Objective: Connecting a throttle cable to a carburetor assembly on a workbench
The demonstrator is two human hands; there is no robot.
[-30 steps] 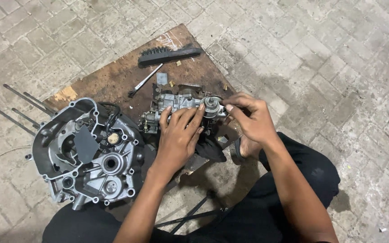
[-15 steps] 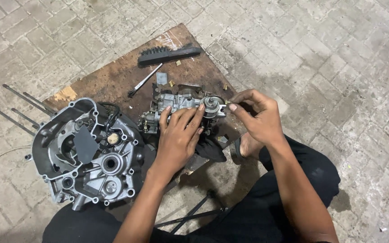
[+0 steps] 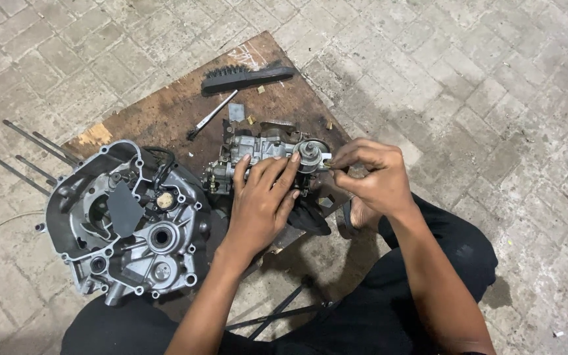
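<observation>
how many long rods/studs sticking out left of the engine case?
4 rods, all left of the engine case on the paving: top, second, third, lowest. Others may be hidden.
</observation>
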